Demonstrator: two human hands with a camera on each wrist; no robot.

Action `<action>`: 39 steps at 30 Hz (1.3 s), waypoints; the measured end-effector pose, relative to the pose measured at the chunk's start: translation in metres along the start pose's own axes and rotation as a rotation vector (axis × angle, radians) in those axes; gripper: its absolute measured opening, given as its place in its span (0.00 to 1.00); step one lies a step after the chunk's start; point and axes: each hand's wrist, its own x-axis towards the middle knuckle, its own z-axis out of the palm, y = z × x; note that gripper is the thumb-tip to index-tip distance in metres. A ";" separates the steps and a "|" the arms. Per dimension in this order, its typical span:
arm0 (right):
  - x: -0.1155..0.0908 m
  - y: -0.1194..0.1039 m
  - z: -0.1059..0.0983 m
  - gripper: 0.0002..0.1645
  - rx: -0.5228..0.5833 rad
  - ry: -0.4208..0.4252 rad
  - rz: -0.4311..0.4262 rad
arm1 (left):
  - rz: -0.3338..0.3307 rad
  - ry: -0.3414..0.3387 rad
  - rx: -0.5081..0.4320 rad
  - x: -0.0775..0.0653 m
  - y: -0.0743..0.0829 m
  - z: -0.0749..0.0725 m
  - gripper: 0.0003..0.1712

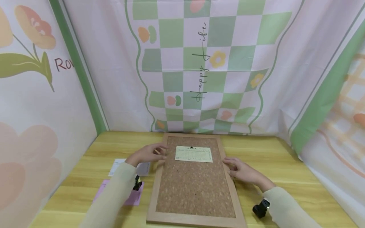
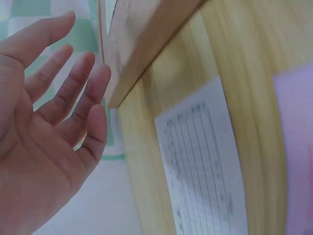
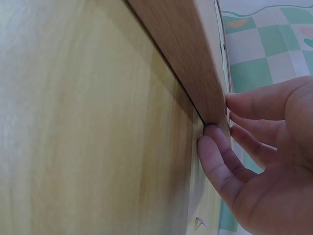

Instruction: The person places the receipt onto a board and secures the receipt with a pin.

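A wood-framed cork board lies lengthwise on the table. On its upper part, a small black pin or clip fixes a pale yellow printed slip. My left hand is by the left edge of the frame. In the left wrist view its loosely bent fingers hold nothing and stay apart from the wood. At the opposite edge, my right hand grips the frame by its side. One fingertip there tucks beneath the lower edge, while other fingertips touch higher up.
Left of the board lie a white printed slip and a pink sheet, both partly behind the left sleeve. The wooden table meets a patterned curtain behind. A small white object, unclear in kind, sits near the right hand.
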 end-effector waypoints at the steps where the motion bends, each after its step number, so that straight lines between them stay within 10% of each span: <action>1: 0.000 0.000 0.000 0.30 -0.005 -0.001 -0.001 | -0.006 0.003 0.003 -0.003 -0.001 -0.002 0.29; 18: -0.001 0.002 -0.001 0.31 -0.022 0.001 -0.027 | -0.016 0.092 0.046 -0.061 -0.033 -0.035 0.29; 39: -0.002 0.002 0.000 0.31 0.026 0.002 0.014 | -0.253 0.192 0.091 -0.119 -0.065 -0.060 0.40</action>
